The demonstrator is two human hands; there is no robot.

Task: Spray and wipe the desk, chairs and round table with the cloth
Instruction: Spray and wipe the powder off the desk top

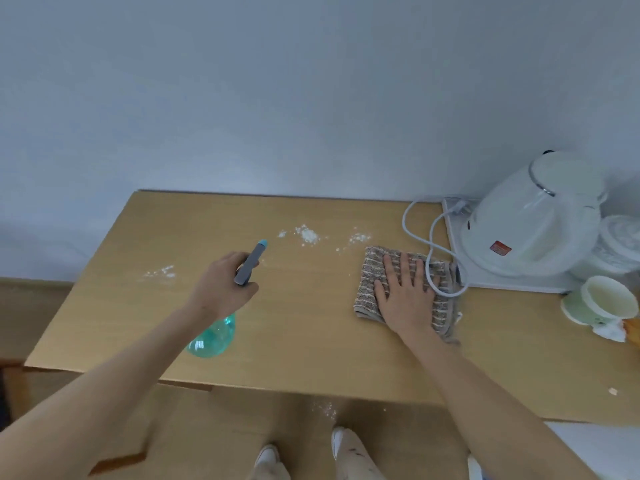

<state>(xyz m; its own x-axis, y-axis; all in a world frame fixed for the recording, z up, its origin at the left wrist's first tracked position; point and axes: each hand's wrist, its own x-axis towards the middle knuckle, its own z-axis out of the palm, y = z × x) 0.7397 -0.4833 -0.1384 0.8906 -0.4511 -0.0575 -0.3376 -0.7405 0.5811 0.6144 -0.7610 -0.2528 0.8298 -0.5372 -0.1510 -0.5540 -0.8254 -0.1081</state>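
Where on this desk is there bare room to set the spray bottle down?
Bare wood lies along the desk front edge between the spray bottle and the cloth, and at the left corner. The right end is crowded: kettle, cord, cup.

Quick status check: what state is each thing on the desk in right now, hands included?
left hand: grips the spray bottle, nozzle aimed over the desk
spray bottle: held off the desk, tilted
right hand: flat, pressing the cloth
cloth: folded, lying on the desk
white powder: scattered, unwiped
kettle: lid closed, on its tray
cord: looped over the cloth
cup: on its side
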